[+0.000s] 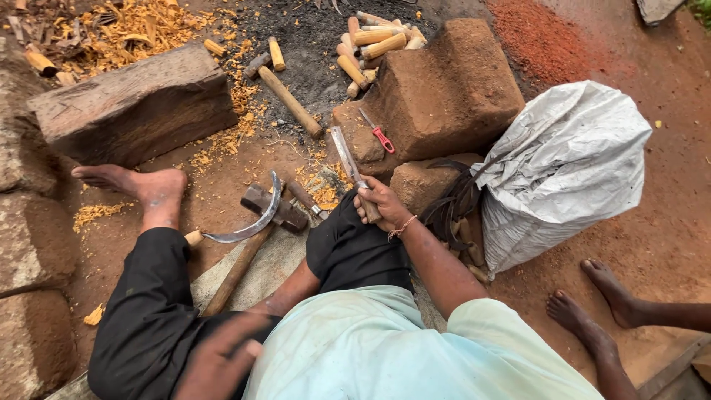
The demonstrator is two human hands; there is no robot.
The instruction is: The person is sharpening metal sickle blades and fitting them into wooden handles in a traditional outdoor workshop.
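My right hand [381, 205] grips the wooden handle of a long flat metal blade [345, 154] that points up and away toward a big reddish stone block [444, 92]. Blurred, my left hand [218, 359] hovers low over my left thigh with fingers spread and nothing in it. A curved sickle [248, 226] with a short pale handle lies across my left knee, beside a heavy hammer [270, 206] whose long wooden handle runs back toward me. My bare left foot [137, 184] rests on the dirt.
A thick wooden block [137, 107] lies at the left among wood shavings. Several cut wooden handles [370, 41] are piled behind the stone, where a red-handled tool [379, 133] lies. A white sack [566, 167] stands right. Another person's bare feet [592, 311] are at lower right.
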